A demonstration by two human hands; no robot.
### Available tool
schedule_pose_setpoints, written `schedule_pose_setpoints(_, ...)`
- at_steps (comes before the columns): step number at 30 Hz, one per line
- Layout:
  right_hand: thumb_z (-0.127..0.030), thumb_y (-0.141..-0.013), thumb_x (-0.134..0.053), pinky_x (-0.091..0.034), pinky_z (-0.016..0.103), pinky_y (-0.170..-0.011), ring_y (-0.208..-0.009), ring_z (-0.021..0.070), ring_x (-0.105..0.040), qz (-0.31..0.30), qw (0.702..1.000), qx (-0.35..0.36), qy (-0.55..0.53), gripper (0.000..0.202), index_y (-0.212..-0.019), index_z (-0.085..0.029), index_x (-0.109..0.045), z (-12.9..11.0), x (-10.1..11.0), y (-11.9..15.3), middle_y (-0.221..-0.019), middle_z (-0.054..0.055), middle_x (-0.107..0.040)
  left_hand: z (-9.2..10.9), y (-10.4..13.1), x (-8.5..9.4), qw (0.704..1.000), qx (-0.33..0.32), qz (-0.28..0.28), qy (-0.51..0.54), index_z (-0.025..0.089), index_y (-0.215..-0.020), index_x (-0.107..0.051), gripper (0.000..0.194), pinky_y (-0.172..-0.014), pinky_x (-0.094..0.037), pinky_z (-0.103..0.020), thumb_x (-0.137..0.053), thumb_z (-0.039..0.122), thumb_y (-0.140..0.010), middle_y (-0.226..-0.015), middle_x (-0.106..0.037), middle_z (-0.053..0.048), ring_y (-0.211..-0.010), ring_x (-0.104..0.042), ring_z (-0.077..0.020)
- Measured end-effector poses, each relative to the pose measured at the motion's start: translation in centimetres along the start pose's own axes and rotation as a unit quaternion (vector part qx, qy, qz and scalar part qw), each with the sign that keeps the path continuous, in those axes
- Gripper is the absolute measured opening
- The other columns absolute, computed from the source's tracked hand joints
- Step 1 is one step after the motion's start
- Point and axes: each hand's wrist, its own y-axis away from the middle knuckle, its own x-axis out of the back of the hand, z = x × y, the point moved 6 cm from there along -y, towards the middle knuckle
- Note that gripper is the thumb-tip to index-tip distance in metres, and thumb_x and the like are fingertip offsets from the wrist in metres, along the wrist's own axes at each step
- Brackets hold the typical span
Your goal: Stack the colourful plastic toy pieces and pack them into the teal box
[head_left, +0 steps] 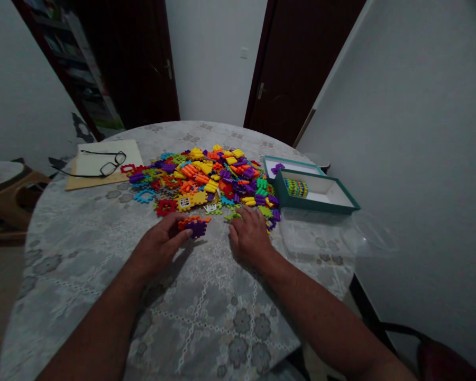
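My left hand (pixel 164 241) pinches a small stack of interlocking plastic building pieces, with a purple piece (pixel 197 229) facing me and an orange piece (pixel 188 220) behind it. They are held just above the tablecloth. At the near edge of a big heap of colourful building pieces (pixel 204 174), my right hand (pixel 249 235) has its fingers curled down at a lime-green piece (pixel 232 215). Whether the fingertips grip that piece is hard to see. Close by lie a red piece (pixel 166 207) and a yellow piece with a printed white panel (pixel 184 202).
Right of the heap stands a green box (pixel 321 203) with a row of coloured pieces inside, beside its lid (pixel 293 165). A clear plastic tray (pixel 313 233) lies in front. Black glasses (pixel 109 168) rest on papers (pixel 130 151) at the left. A patterned cloth covers the round table (pixel 206 317).
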Motion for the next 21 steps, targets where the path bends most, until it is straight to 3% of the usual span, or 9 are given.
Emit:
schedule_pose_setpoints(3, -0.015, -0.109, -0.055, -0.044, 0.053, -0.129, -0.146, 0.0340, -0.056, 0.047, 0.997, -0.055, 0.021, 0.035, -0.137, -0.014, -0.076, 2.9, 0.9, -0.4, -0.152, 0.022, -0.069, -0.1, 0.3, -0.8, 0.999, -0.015, -0.041, -0.016, 0.030, -0.115, -0.078, 0.031, -0.087, -0.061, -0.044, -0.070, 0.054, -0.097, -0.106, -0.084, -0.007, -0.095, -0.077, -0.0313)
schedule_pose_setpoints(5, -0.010, -0.106, -0.053, -0.045, 0.051, -0.126, -0.146, 0.0357, -0.055, 0.052, 0.993, -0.087, 0.053, 0.043, -0.144, -0.008, -0.072, 4.6, 1.1, -0.3, -0.152, 0.026, -0.067, -0.1, 0.5, -1.2, 0.997, -0.024, -0.066, -0.029, 0.031, -0.115, -0.079, 0.030, -0.086, -0.059, -0.043, -0.070, 0.054, -0.098, -0.105, -0.084, -0.007, -0.092, -0.076, -0.0307)
schedule_pose_setpoints(11, -0.009, -0.102, -0.057, -0.047, 0.050, -0.120, -0.137, 0.0392, -0.060, -0.025, 0.981, -0.149, 0.122, 0.054, -0.154, -0.009, -0.068, 6.3, 0.1, 0.1, -0.152, 0.029, -0.065, -0.3, 0.7, -1.6, 0.992, -0.030, -0.105, -0.063, 0.031, -0.117, -0.078, 0.030, -0.087, -0.057, -0.044, -0.066, 0.053, -0.100, -0.108, -0.084, -0.009, -0.097, -0.075, -0.0325)
schedule_pose_setpoints(16, -0.004, -0.096, -0.054, -0.046, 0.044, -0.121, -0.134, 0.0330, -0.060, -0.023, 0.993, -0.105, 0.047, 0.059, -0.152, -0.014, -0.071, 6.2, -0.2, -0.6, -0.148, 0.021, -0.069, 0.3, 0.7, -1.5, 0.993, -0.037, -0.097, -0.053, 0.029, -0.115, -0.080, 0.031, -0.095, -0.058, -0.048, -0.067, 0.051, -0.098, -0.113, -0.084, -0.011, -0.102, -0.075, -0.0337)
schedule_pose_setpoints(21, -0.009, -0.094, -0.057, -0.048, 0.051, -0.118, -0.131, 0.0359, -0.061, 0.045, 0.997, -0.069, -0.008, 0.055, -0.147, -0.014, -0.072, 6.8, -0.4, -0.6, -0.139, 0.021, -0.072, 0.9, 0.9, -1.5, 0.994, -0.059, -0.083, -0.030, 0.034, -0.107, -0.082, 0.026, -0.085, -0.060, -0.046, -0.068, 0.053, -0.098, -0.105, -0.084, -0.009, -0.091, -0.074, -0.0327)
